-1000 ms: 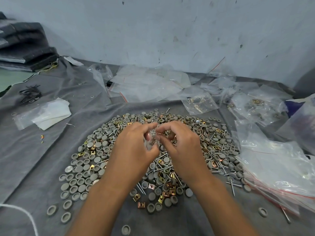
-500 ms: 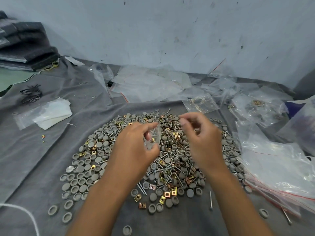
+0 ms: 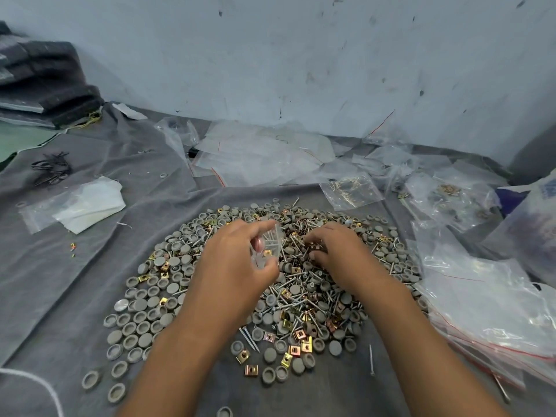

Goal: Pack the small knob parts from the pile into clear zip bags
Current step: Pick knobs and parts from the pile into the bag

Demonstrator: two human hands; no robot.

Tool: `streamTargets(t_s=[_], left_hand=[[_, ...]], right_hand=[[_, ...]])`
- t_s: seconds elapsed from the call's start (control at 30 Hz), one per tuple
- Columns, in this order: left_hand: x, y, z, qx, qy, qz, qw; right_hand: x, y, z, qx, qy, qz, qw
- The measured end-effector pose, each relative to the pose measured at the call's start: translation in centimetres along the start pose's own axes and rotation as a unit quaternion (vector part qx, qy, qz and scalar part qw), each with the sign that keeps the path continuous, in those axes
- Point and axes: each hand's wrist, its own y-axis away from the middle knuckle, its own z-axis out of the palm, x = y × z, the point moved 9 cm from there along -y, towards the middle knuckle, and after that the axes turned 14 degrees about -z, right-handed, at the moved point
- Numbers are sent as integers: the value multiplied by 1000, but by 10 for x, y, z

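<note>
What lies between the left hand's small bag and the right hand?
In the head view, only pile parts: screws, grey caps and brass clips between the bag in the left hand and the right hand.

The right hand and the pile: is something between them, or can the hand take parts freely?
Nothing visible blocks it. The right hand already rests on the pile, fingertips among the parts. The left hand holds the small clear bag just beside.

The pile [image 3: 270,290] mixes matt grey plastic caps [image 3: 141,326], bright steel screws [image 3: 372,359] and brassy, shiny square clips [image 3: 251,370] — all lying on a soft, matt grey cloth [image 3: 75,266]. The zip bags [image 3: 496,320] are clear, glossy, crinkled plastic film; the wall [image 3: 301,70] behind looks chalky and scuffed.
</note>
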Motion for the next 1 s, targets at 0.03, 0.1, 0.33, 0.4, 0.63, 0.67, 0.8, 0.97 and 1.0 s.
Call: streamTargets(t_s=[0.03, 0.1, 0.33, 0.4, 0.63, 0.67, 0.8, 0.97, 1.0], left_hand=[[0, 0, 0, 1, 1, 0, 1000], [3, 0, 1, 0, -1, 3, 1000], [3, 1, 5, -6, 2, -1, 1000], [4, 2, 7, -6, 0, 1, 1000], [8, 3, 8, -2, -6, 21, 1000], [8, 3, 8, 0, -9, 24, 1000], [7, 1, 9, 1, -14, 23, 1000], [7, 2, 7, 5, -19, 24, 1000], [7, 2, 6, 6, -19, 24, 1000]], right_hand=[[0, 0, 0, 8, 4, -2, 1000], [0, 0, -1, 30, 2, -3, 1000], [5, 24, -13, 154, -157, 32, 975], [0, 33, -19, 186, -235, 25, 954], [-66, 43, -47, 183, -434, -109, 875], [-71, 44, -47, 186, -413, -116, 884], [-83, 45, -45, 214, -285, -131, 925], [-87, 46, -51, 237, -234, -145, 932], [-86, 47, -54, 252, -230, -146, 929]])
